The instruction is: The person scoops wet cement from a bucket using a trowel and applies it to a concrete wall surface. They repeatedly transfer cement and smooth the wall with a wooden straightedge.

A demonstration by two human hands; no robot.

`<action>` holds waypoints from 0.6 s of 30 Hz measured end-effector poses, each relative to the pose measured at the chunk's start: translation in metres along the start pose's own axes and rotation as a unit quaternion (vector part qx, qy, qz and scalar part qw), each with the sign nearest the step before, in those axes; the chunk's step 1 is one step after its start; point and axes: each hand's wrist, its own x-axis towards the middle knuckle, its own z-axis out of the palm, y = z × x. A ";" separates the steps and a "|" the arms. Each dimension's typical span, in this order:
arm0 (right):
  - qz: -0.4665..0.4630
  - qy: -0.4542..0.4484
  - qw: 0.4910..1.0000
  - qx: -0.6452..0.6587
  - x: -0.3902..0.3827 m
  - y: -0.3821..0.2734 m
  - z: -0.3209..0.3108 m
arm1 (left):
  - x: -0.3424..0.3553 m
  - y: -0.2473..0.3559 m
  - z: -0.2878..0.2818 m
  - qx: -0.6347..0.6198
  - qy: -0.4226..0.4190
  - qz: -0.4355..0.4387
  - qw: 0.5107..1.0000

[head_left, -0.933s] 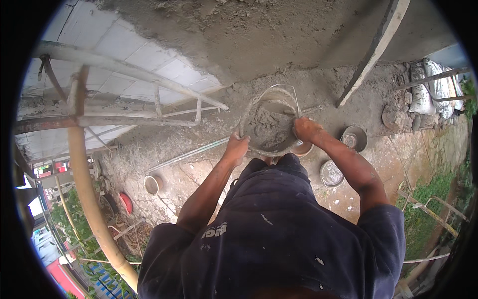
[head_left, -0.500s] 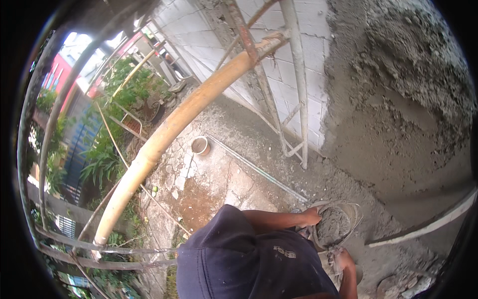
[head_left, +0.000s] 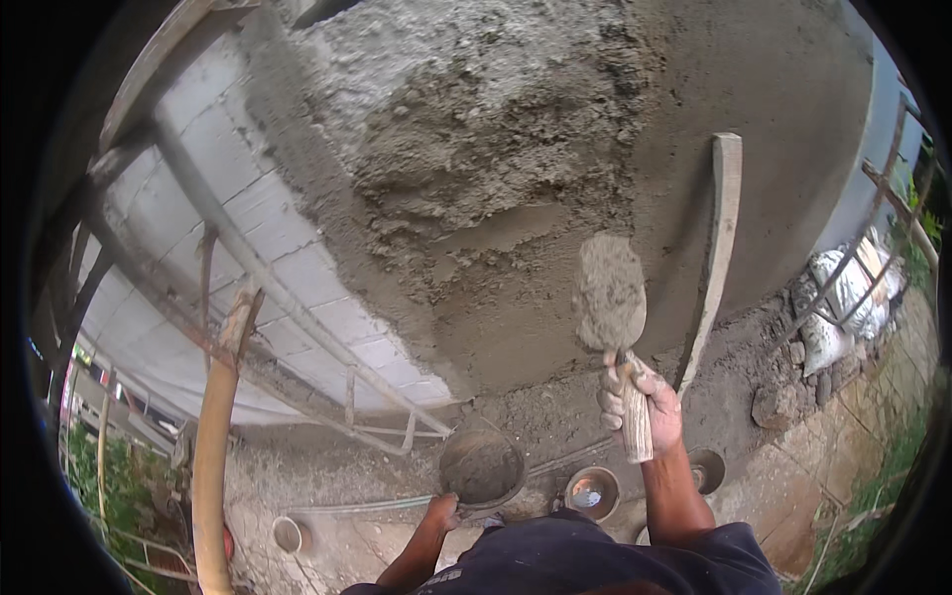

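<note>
My right hand (head_left: 659,407) is raised in front of the wall, closed around the wooden handle of a trowel (head_left: 637,431). Grey wet mortar (head_left: 611,288) covers the trowel's blade, which points up toward the wall. Below and to the left, my left hand (head_left: 444,511) grips the rim of a dark bucket (head_left: 522,478) with grey mortar inside. The wall (head_left: 506,347) ahead bears fresh plaster, rough and lumpy higher up and smoother lower down. White bare blocks (head_left: 283,223) show on its left side.
A long wooden board (head_left: 722,238) stands against the wall on the right. To the left are a metal scaffold frame (head_left: 273,283) and a bamboo pole (head_left: 211,466). Small pails (head_left: 595,517) stand near my feet, a white pail (head_left: 288,535) farther left. White sacks (head_left: 828,342) lie far right.
My view has swung right to face the wall. My right hand has risen from beside the bucket with the mortar-laden trowel. My left hand stays at the bucket's rim.
</note>
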 end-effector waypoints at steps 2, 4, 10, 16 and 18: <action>-0.161 -0.084 0.983 0.025 0.013 -0.024 0.053 | -0.020 0.043 0.032 -0.076 0.067 -0.033 0.994; -0.303 -0.150 0.940 0.034 0.035 -0.036 0.095 | -0.019 0.038 0.003 -0.058 0.069 -0.033 0.995; -0.677 0.037 0.725 -0.119 0.126 -0.066 0.202 | -0.011 0.010 -0.092 -0.086 0.140 -0.075 0.983; -0.647 0.361 0.498 -0.450 0.246 -0.113 0.190 | -0.017 0.010 -0.115 -0.101 0.135 -0.045 0.985; -0.480 0.228 0.476 -0.701 0.285 -0.061 0.111 | -0.013 0.019 -0.110 -0.090 0.116 -0.028 0.989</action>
